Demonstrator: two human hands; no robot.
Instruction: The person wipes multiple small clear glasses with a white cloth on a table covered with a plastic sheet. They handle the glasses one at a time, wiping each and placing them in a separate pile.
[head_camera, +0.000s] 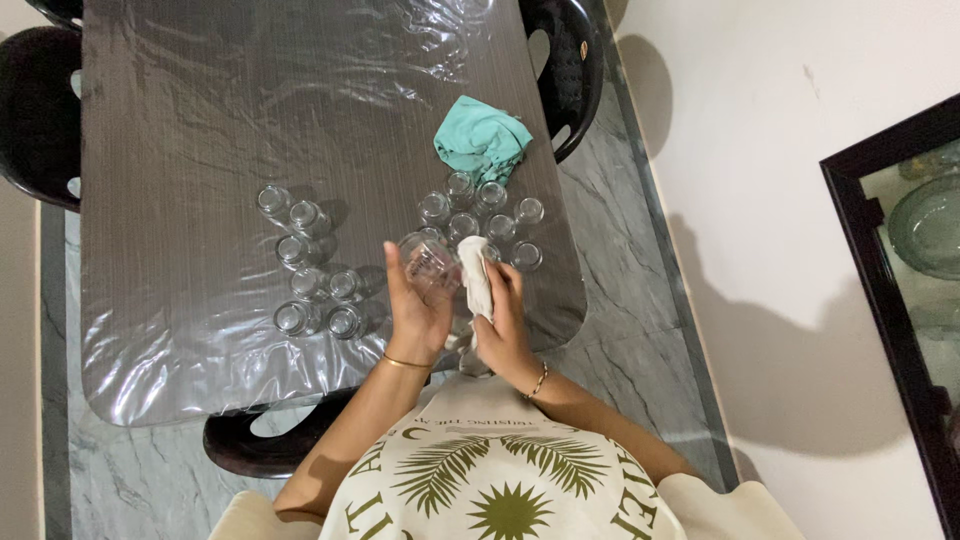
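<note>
My left hand (412, 305) grips a clear drinking glass (430, 265) held on its side above the table's near edge. My right hand (503, 320) holds a white cloth (475, 275) pressed against the glass's rim. On the dark table (200, 150) covered in clear plastic, several clear glasses (310, 270) stand in a loose group to the left of my hands. Several more glasses (485, 215) stand just beyond my hands. A crumpled teal cloth (482, 140) lies past that second group, near the table's right edge.
Dark plastic chairs stand around the table: one at the right far corner (570, 70), one at the left (35, 110), one under me (260, 440). A white wall (780, 200) and a dark-framed glass cabinet (900, 250) lie to the right, across grey marble floor (640, 300).
</note>
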